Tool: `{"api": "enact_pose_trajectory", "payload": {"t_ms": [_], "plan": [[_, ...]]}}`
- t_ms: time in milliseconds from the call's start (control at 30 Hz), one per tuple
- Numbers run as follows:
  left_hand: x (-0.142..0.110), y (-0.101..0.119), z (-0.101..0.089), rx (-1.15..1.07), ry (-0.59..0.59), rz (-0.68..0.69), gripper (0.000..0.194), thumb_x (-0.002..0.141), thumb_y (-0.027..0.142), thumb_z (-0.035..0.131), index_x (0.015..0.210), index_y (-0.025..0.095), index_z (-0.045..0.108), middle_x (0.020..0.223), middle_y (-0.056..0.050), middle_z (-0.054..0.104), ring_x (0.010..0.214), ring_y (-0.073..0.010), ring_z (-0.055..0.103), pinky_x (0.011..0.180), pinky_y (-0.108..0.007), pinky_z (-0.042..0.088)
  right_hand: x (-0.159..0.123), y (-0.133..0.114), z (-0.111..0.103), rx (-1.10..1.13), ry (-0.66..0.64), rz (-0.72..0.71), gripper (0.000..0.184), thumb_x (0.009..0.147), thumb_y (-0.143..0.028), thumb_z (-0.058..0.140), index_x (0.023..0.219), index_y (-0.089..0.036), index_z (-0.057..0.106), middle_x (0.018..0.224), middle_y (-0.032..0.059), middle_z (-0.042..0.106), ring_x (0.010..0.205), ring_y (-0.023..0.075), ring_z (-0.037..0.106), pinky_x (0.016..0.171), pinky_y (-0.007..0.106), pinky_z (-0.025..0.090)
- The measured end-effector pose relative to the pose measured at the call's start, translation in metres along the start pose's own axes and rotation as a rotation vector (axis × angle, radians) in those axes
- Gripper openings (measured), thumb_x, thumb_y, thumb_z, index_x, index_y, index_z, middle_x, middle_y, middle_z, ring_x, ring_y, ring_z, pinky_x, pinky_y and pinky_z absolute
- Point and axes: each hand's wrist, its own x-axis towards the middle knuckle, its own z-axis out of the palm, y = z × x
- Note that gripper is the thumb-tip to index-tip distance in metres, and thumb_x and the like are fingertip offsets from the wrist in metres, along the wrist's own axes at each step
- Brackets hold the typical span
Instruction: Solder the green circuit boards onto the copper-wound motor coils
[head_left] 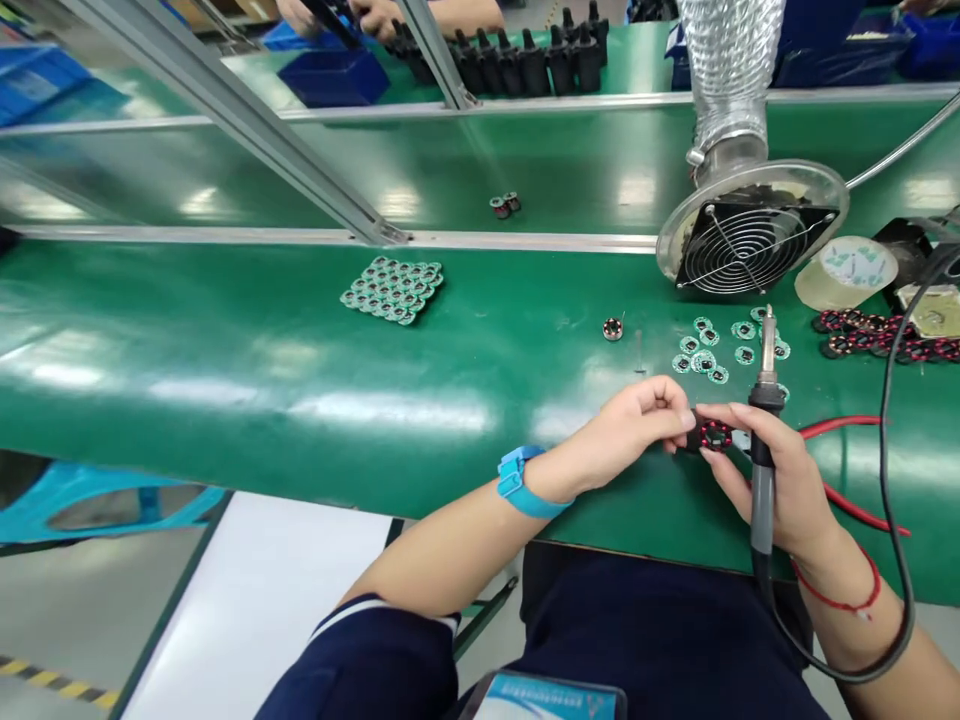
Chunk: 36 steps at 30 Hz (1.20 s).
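My left hand (637, 425), with a blue wrist strap, pinches the dark left edge of a small black ring wound with red coils (716, 434). The thumb and fingers of my right hand (787, 480) grip the ring's other side. A soldering iron (762, 490) also rests in my right hand, its metal tip pointing up and away. Beyond my hands lie several loose small round circuit boards (703, 361). A single coil ring (613, 329) with a thin wire sticking up is to their left.
A fume extractor fan (742, 250) stands at the back right. More coil rings (885, 335) lie beside a round yellowish container (844, 275). A panel of round boards (394, 290) is left of centre. Red tubing (862, 510) and the iron's cable (889, 430) run at right.
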Motion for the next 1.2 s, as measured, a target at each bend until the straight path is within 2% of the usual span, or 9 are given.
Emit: {"api": "enact_pose_trajectory", "payload": {"t_ms": [100, 200, 300, 400, 500, 667, 867, 1067, 1200], "plan": [[0.004, 0.004, -0.009, -0.076, 0.09, 0.085, 0.019, 0.079, 0.024, 0.063, 0.076, 0.015, 0.046, 0.066, 0.004, 0.054, 0.059, -0.0052, 0.05, 0.059, -0.022, 0.036, -0.002, -0.001, -0.003, 0.012, -0.019, 0.049, 0.063, 0.083, -0.013, 0.064, 0.138, -0.028, 0.036, 0.118, 0.0072, 0.067, 0.104, 0.0193, 0.067, 0.086, 0.038, 0.058], [0.005, 0.006, -0.012, 0.079, 0.151, 0.115, 0.019, 0.081, 0.03, 0.06, 0.082, 0.016, 0.047, 0.07, 0.004, 0.052, 0.062, -0.0062, 0.05, 0.058, -0.022, 0.037, -0.003, -0.001, -0.004, 0.011, -0.03, 0.092, 0.062, 0.083, -0.014, 0.064, 0.137, -0.029, 0.037, 0.12, 0.0076, 0.066, 0.105, 0.0202, 0.066, 0.089, 0.04, 0.057], [0.004, 0.004, -0.006, 0.391, 0.005, 0.068, 0.024, 0.082, 0.037, 0.06, 0.082, 0.015, 0.05, 0.07, 0.004, 0.049, 0.062, -0.0063, 0.044, 0.058, -0.022, 0.035, -0.003, 0.0, -0.002, -0.004, -0.06, 0.094, 0.058, 0.083, -0.015, 0.063, 0.134, -0.029, 0.039, 0.12, 0.0086, 0.066, 0.105, 0.0207, 0.066, 0.088, 0.04, 0.058], [0.002, 0.0, 0.0, 0.524, -0.083, 0.078, 0.023, 0.084, 0.034, 0.058, 0.075, 0.014, 0.051, 0.068, 0.004, 0.048, 0.062, -0.0059, 0.04, 0.058, -0.022, 0.033, -0.003, -0.001, 0.0, -0.034, -0.098, 0.085, 0.05, 0.083, -0.016, 0.061, 0.129, -0.027, 0.045, 0.115, 0.0082, 0.067, 0.102, 0.0205, 0.068, 0.082, 0.037, 0.059], [0.003, 0.0, -0.003, 0.454, -0.018, 0.143, 0.021, 0.084, 0.03, 0.059, 0.071, 0.015, 0.051, 0.066, 0.004, 0.047, 0.062, -0.0056, 0.041, 0.06, -0.021, 0.034, -0.004, -0.002, 0.0, -0.033, -0.135, 0.105, 0.045, 0.083, -0.018, 0.061, 0.124, -0.027, 0.048, 0.111, 0.0057, 0.069, 0.096, 0.02, 0.069, 0.08, 0.036, 0.059], [0.007, 0.006, -0.015, 0.236, 0.215, 0.153, 0.024, 0.082, 0.037, 0.059, 0.075, 0.017, 0.048, 0.067, 0.004, 0.049, 0.059, -0.0049, 0.045, 0.055, -0.02, 0.036, -0.004, -0.004, -0.003, -0.02, -0.094, 0.134, 0.049, 0.081, -0.019, 0.066, 0.125, -0.029, 0.047, 0.107, 0.0036, 0.07, 0.095, 0.0202, 0.069, 0.084, 0.038, 0.057], [0.005, 0.0, -0.004, 0.394, -0.064, -0.047, 0.024, 0.08, 0.036, 0.061, 0.073, 0.014, 0.052, 0.066, 0.004, 0.048, 0.062, -0.0057, 0.043, 0.059, -0.021, 0.035, -0.003, -0.004, -0.003, -0.027, -0.028, 0.103, 0.056, 0.082, -0.018, 0.067, 0.131, -0.03, 0.043, 0.111, 0.0061, 0.069, 0.099, 0.0218, 0.068, 0.086, 0.04, 0.057], [0.001, -0.003, 0.001, 0.24, -0.028, -0.038, 0.02, 0.079, 0.029, 0.063, 0.072, 0.014, 0.053, 0.066, 0.004, 0.052, 0.062, -0.0047, 0.045, 0.06, -0.021, 0.035, -0.005, -0.002, 0.0, -0.017, 0.035, 0.16, 0.054, 0.081, -0.019, 0.068, 0.128, -0.029, 0.044, 0.113, 0.0062, 0.067, 0.1, 0.0215, 0.068, 0.089, 0.042, 0.057], [0.002, 0.001, -0.006, 0.178, 0.128, 0.059, 0.021, 0.081, 0.031, 0.061, 0.073, 0.015, 0.05, 0.063, 0.005, 0.049, 0.057, -0.0042, 0.044, 0.056, -0.02, 0.034, -0.007, 0.0, 0.001, 0.029, 0.092, 0.226, 0.057, 0.08, -0.019, 0.069, 0.13, -0.028, 0.042, 0.113, 0.0078, 0.065, 0.101, 0.022, 0.067, 0.091, 0.044, 0.056]]}}
